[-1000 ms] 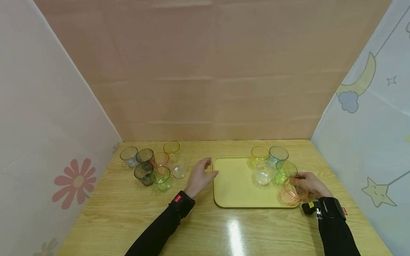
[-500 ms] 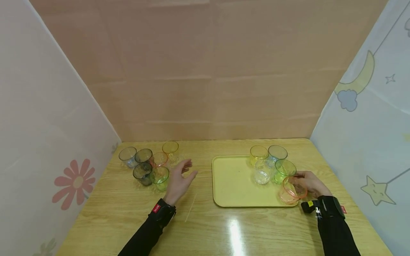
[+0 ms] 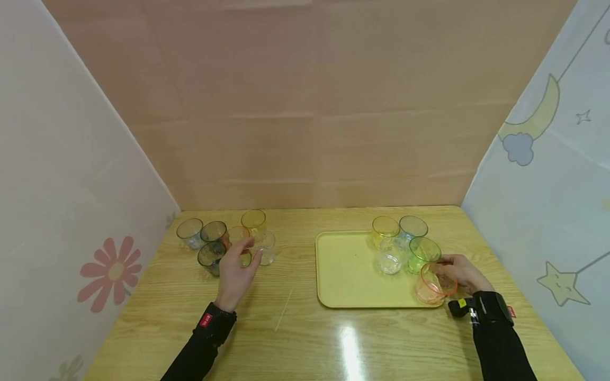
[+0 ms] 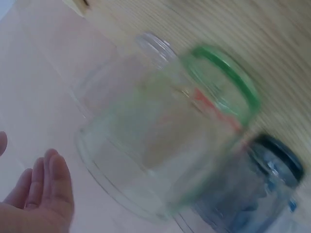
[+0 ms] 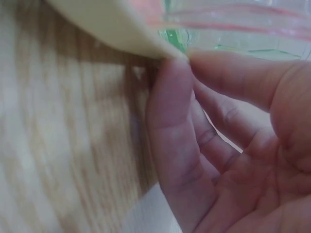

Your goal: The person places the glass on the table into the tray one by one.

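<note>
My left hand (image 3: 236, 267) reaches into a cluster of tumblers at the table's left, right in front of a green cup (image 3: 245, 259) that it mostly hides. In the left wrist view the green-rimmed cup (image 4: 184, 126) is blurred and my fingers (image 4: 48, 189) are straight and apart from it. My right hand (image 3: 456, 272) holds a tilted orange cup (image 3: 432, 287) at the front right corner of the yellow tray (image 3: 348, 275). In the right wrist view, thumb and fingers (image 5: 175, 145) meet under the orange cup (image 5: 233, 19) by the tray corner (image 5: 112, 29).
On the tray stand a yellow cup (image 3: 385, 227), a bluish cup (image 3: 413, 227), a green cup (image 3: 424, 251) and a clear cup (image 3: 391, 259). The left cluster holds several more cups, among them a dark one (image 3: 211, 256) and a clear one (image 3: 267, 248). Cloth walls close three sides.
My left hand has swung from the tray's left edge over to the cup cluster and now covers the green cup. The right hand and orange cup have stayed put.
</note>
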The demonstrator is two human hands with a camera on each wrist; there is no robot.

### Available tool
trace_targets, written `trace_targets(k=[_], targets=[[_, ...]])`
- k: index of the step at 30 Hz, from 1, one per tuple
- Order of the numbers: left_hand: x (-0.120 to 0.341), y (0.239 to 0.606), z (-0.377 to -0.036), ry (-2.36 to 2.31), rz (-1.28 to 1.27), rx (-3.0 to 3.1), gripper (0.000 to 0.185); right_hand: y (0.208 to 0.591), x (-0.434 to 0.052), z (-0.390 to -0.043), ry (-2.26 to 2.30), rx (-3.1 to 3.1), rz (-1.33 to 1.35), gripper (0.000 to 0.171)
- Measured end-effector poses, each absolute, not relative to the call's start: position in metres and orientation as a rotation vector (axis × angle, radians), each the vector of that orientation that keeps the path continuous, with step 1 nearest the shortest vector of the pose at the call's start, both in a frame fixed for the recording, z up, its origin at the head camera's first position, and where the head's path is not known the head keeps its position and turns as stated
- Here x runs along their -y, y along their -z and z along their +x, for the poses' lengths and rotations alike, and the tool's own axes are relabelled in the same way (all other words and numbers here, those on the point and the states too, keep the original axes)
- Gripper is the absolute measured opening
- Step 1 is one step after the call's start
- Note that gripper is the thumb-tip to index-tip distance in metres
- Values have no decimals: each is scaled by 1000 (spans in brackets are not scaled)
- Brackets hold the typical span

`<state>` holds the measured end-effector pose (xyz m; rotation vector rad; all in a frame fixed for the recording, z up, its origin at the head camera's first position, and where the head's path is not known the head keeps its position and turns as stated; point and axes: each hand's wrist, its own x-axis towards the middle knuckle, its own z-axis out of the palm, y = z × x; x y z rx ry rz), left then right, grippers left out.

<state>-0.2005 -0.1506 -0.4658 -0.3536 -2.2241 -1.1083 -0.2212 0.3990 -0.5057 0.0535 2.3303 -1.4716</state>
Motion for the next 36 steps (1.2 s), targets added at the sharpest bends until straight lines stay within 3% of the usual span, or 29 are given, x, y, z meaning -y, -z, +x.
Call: trace_targets(k=[6, 13, 23, 36], targets=[[168, 471, -194, 1101, -214, 2273, 36, 505, -400, -222, 1464, -2327, 67, 31], [179, 478, -187, 1092, -98, 2297, 41, 505, -400, -221, 1373, -2426, 35, 47], [186, 491, -179, 1001, 37, 2356, 65, 505, -400, -222, 1398, -2401, 36, 41], [186, 496, -177, 1044, 127, 2492, 76, 506, -400, -222, 1372, -2402, 69, 44]])
